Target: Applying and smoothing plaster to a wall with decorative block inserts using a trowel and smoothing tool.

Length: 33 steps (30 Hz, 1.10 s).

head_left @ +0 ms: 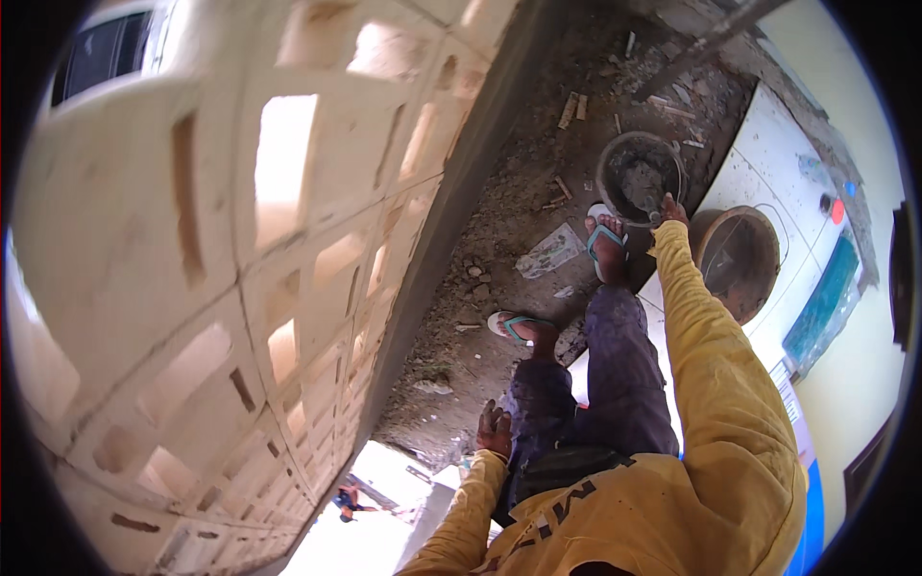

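Observation:
A dark round bucket point(615, 182) with grey, wet-looking mortar point(642, 180) in it stands on the dirt ground in front of my right foot. My right hand point(672, 208) is closed at its near right rim; the fingers are small in view, and they seem to grip the rim or handle there. My left hand point(495, 429) hangs beside my left thigh, fingers loosely bent and a little apart, with nothing visible in it. Just right of my right forearm sits a second, brownish bucket point(740, 264) with a thin wire handle, partly hidden by my sleeve.
A pale perforated block wall point(211, 240) rises on the left along a grey ledge point(471, 173). Rubble and broken pieces point(573, 108) litter the dirt. White tiles point(768, 144) lie on the right, with a teal sheet point(826, 298) by the wall. Another person point(348, 501) is far off, lower left.

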Each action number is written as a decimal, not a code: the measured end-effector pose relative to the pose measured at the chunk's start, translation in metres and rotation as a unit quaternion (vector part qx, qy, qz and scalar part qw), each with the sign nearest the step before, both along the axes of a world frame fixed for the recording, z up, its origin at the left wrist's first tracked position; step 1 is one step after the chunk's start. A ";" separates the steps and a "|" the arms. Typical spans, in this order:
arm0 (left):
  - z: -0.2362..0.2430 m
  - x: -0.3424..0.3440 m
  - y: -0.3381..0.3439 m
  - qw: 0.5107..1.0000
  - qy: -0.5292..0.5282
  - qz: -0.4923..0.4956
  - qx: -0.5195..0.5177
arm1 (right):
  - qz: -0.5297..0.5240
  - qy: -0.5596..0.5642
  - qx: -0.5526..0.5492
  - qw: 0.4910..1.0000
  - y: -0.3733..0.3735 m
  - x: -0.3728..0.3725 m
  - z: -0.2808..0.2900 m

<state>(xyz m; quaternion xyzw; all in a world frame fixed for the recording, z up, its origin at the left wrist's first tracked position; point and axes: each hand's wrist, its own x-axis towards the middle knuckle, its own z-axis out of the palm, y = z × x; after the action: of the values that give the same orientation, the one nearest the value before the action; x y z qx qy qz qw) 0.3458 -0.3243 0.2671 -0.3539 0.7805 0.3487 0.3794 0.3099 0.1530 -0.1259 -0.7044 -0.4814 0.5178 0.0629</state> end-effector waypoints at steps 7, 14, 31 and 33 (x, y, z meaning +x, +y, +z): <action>0.036 0.081 -0.072 0.988 0.080 0.127 -0.033 | 0.079 0.015 -0.203 0.976 0.005 -0.034 0.008; 0.015 0.242 -0.080 0.951 -0.007 0.307 -0.032 | 0.187 -0.069 -0.222 0.954 -0.043 -0.060 0.047; -0.013 0.301 0.001 0.878 0.056 0.474 -0.027 | 0.681 -0.282 -0.150 0.658 -0.332 -0.122 0.169; -0.021 0.310 -0.014 0.854 0.041 0.518 0.012 | 0.702 -0.257 -0.149 0.647 -0.387 -0.110 0.201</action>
<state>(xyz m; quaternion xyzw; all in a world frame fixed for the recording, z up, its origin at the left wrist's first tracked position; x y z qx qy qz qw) 0.6560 -0.3380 0.2461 -0.6879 0.4947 0.5184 0.1153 0.1994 -0.2341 0.0746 -0.2600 -0.7451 0.2701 -0.5517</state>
